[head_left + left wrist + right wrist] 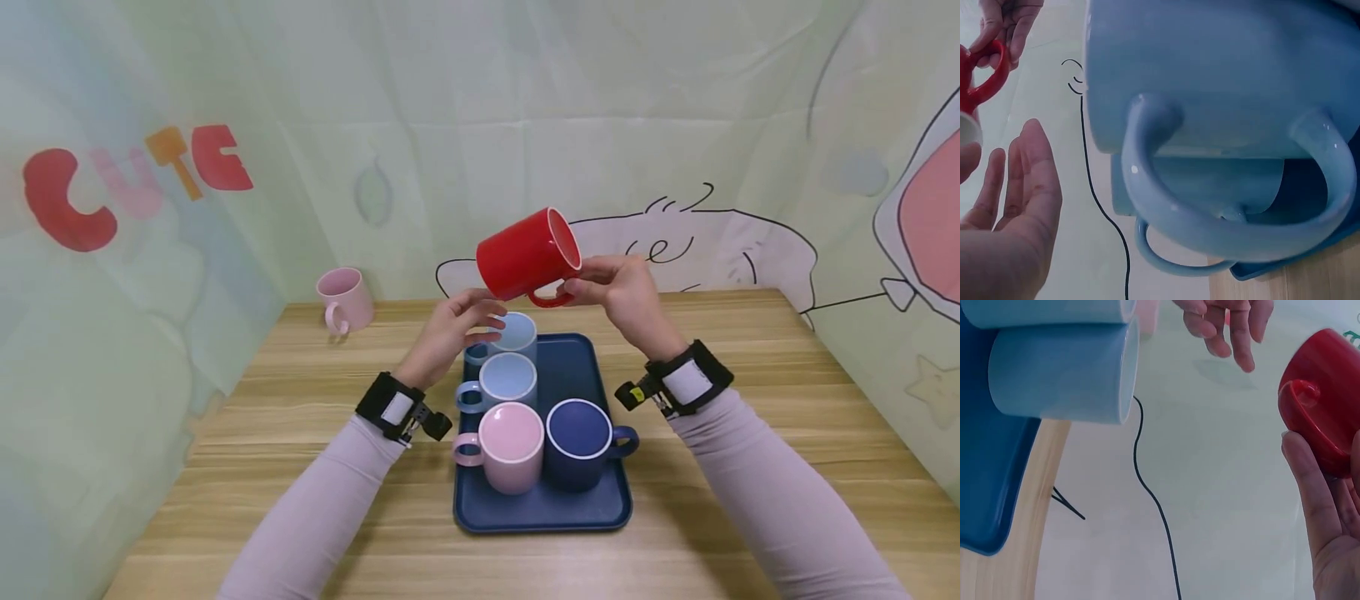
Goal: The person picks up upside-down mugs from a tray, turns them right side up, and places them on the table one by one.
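Note:
A red mug (521, 257) is held tilted in the air above the back of the tray, its mouth toward the right. My right hand (626, 300) grips it by the handle, which points down; the right wrist view shows the fingers (1310, 487) at the red mug (1329, 400). My left hand (453, 333) is near the mug's base with loosely bent fingers, holding nothing. Beneath the hands, two light blue mugs (508, 379) stand one behind the other on a navy tray (543, 517). A pink mug (512, 450) and a dark blue mug (577, 446) stand side by side at the front.
Another pink mug (345, 300) sits at the back left of the wooden table (300, 467). A printed cloth (420, 108) hangs behind the table and along both sides. Mug handles stick out past the tray's left and right edges.

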`<state>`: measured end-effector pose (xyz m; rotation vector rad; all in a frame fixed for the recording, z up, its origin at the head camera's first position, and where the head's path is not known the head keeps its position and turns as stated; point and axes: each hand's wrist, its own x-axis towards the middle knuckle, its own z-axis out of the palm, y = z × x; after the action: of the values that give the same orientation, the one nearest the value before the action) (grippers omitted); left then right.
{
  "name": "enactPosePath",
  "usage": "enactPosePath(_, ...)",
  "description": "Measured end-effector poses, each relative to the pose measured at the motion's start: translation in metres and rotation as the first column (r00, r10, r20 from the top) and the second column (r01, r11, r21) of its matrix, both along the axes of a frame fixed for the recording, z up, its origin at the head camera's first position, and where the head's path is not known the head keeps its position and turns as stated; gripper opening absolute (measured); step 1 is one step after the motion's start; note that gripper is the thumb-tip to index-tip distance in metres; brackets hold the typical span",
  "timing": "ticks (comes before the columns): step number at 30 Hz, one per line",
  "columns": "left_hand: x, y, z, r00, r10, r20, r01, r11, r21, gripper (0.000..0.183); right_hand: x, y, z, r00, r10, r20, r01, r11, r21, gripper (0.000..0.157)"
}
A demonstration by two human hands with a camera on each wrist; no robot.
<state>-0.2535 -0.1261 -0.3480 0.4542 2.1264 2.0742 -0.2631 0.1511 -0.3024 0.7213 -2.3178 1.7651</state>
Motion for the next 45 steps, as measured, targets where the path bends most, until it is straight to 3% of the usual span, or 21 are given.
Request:
enactPosePath(7,0.001,0.007,0.003,1.0,-0.007,0.007,0.007,1.0,0.012,0.039,0.001,-0.004,-0.002,1.0,0.018,0.013,-0.017,0.995,-0.097,0.034)
enactPosePath(22,0.006,0.021,0.011,0.999,-0.049,-0.001,0.049,0.996,0.076,0.04,0.006,-0.013,-0.002,0.994,0.086,0.064,-0.073,0.98,-0.185,0.033)
enactPosePath(45,0.006,0.037,0.017,0.999,0.018,-0.037,-0.011,0.985,0.171,0.042,0.006,-0.018,-0.009,0.995,0.074,0.072,-0.054,0.967,-0.248,0.034)
